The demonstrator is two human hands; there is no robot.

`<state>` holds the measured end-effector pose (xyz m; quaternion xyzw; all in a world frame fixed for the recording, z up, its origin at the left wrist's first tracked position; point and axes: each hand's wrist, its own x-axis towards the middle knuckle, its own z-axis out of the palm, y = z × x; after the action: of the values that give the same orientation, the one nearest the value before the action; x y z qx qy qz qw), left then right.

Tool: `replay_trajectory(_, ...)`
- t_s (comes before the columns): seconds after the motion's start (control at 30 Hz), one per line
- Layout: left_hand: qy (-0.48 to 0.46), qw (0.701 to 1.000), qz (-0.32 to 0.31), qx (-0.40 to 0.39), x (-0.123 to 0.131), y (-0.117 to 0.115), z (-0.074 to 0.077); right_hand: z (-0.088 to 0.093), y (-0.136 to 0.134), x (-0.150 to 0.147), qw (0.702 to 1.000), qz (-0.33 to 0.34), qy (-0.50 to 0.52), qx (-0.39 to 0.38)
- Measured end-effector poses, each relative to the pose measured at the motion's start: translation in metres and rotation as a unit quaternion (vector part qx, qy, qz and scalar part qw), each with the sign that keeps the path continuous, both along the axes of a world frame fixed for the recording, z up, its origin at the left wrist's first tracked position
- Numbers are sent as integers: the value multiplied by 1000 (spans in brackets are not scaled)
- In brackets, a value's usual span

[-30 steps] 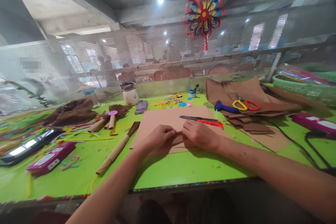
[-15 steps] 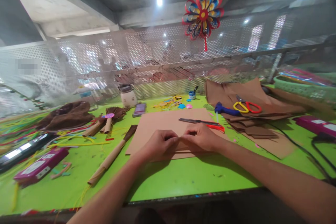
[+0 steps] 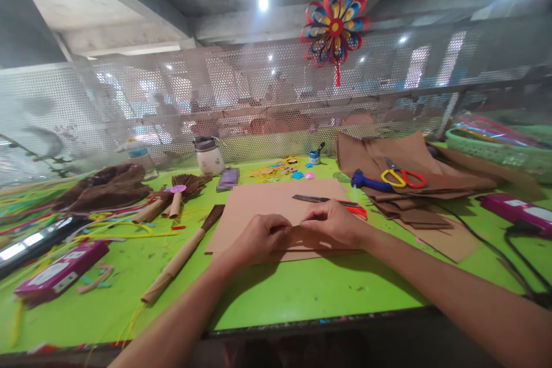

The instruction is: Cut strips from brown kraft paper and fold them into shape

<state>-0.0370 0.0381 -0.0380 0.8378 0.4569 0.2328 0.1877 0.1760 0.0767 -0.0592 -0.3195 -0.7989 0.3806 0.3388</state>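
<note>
Paper roll (image 3: 172,270) lies at lower left on the green worktop (image 3: 336,299). In the centre, the left hand (image 3: 264,233) has its grip clamped on a brown piece (image 3: 296,232), whose outline is unclear, above brown sheets (image 3: 259,201); the right hand (image 3: 335,222) clamps it also. Scissors (image 3: 393,178) rest on folded paper (image 3: 455,175) at right.

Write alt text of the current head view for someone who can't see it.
A person's left hand and right hand nearly meet over light brown sheets on a green table; anything between their fingers is too small to tell. Beyond the right hand lies an orange-handled cutting tool; scissors rest on darker paper.
</note>
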Motion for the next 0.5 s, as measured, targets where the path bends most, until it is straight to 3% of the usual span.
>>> replay_trajectory(0.2,-7,999,-15,30,0,2,-6,2,-2,-1,998,-37,3,46)
replay_trajectory(0.33,24,1000,-6,18,-1,1,-1,5,-4,2,994,-45,-5,95)
replay_trajectory(0.5,31,999,8,12,0,-2,6,8,-2,4,995,-74,-5,60)
